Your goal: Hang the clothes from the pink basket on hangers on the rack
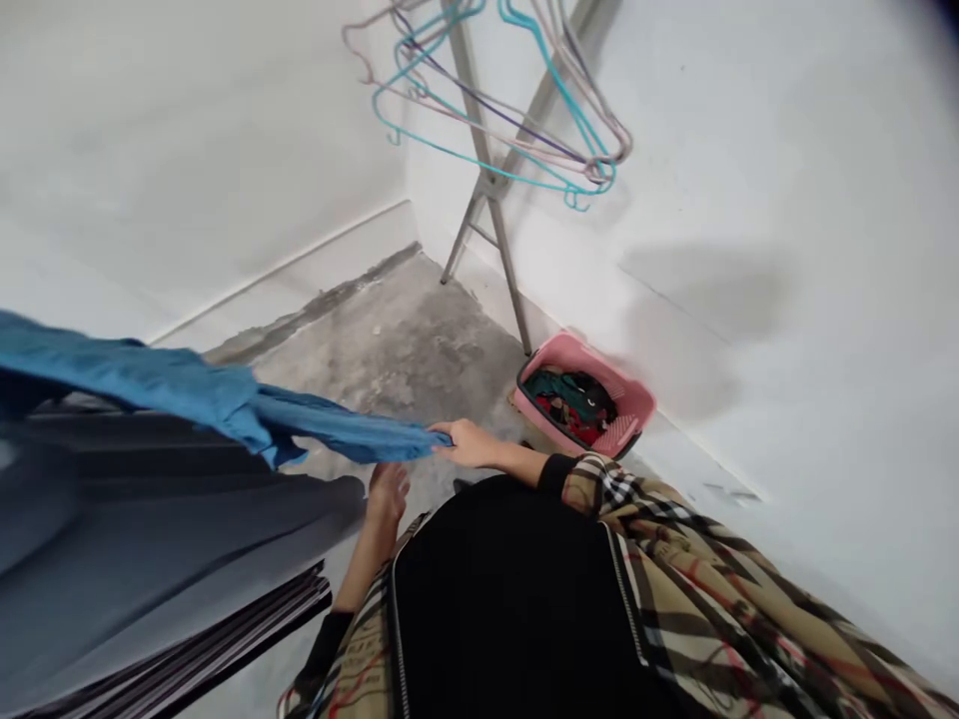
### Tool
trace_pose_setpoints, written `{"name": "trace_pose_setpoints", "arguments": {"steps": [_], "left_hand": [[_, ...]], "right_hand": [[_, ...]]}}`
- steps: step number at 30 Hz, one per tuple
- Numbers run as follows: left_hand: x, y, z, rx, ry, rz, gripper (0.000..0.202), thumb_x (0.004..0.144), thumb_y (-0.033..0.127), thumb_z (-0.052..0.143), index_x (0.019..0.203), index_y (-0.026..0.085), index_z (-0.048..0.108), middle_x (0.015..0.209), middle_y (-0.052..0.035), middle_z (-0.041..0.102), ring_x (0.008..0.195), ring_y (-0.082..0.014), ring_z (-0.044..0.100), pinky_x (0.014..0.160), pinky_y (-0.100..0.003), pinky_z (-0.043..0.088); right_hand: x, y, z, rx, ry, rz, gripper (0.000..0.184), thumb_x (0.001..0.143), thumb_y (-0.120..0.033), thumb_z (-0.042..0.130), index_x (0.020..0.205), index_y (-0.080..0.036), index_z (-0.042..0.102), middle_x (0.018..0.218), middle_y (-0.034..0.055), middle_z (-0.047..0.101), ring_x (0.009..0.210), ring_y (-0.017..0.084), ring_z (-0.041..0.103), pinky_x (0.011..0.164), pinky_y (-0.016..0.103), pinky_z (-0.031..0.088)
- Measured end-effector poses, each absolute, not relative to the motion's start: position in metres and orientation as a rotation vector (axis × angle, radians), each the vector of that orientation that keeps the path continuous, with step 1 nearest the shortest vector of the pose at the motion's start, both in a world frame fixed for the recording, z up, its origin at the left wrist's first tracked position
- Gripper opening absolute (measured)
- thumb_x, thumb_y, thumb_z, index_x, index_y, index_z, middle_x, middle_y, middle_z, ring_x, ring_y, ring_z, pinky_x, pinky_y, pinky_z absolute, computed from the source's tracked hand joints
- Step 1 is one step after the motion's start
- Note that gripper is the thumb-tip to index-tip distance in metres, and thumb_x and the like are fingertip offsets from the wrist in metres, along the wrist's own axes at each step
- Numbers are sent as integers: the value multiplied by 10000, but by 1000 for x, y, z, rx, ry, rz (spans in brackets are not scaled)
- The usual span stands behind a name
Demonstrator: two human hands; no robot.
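A blue garment (337, 424) stretches from the left edge toward the middle, its near end bunched into a narrow strip. My right hand (469, 442) pinches that end between thumb and fingers. Just below the cloth is my left hand (387, 489), its fingers slightly curled and apart, with nothing visible in them. Whether it touches the garment I cannot tell. The garment's far part runs out of view on the left.
A folding metal stand (503, 240) leans by the wall, with several hangers (479, 105) above. At its foot sits a pink basket (633, 394) holding dark, green and red clothes (569, 394). A large dark grey draped thing (187, 509) fills the lower left.
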State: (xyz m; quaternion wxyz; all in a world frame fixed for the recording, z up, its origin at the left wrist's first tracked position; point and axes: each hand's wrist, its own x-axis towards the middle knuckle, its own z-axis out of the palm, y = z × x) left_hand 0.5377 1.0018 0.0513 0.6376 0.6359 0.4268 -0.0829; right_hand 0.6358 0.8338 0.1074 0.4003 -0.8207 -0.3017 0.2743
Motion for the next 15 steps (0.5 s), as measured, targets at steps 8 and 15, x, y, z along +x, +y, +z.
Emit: {"name": "trace_pose_setpoints", "arguments": {"steps": [8,15], "left_hand": [[534,933,44,1485,1071,-421,400,739,413,706,1079,218,628,1243,-122,638,1240,-301,554,1040,-484,404],[565,873,29,1614,934,-503,458,662,424,771,1001,132,673,1052,-132,716,1112,-277,639,1044,-394,433]], "right_hand": [[692,684,30,-2417,-185,719,278,949,-227,499,1187,-189,640,1221,91,660,1139,203,600,1016,367,439],[719,560,-46,-2492,168,1012,355,930,-364,578,1228,-171,572,1252,93,586,1084,219,601,916,440,522]]}}
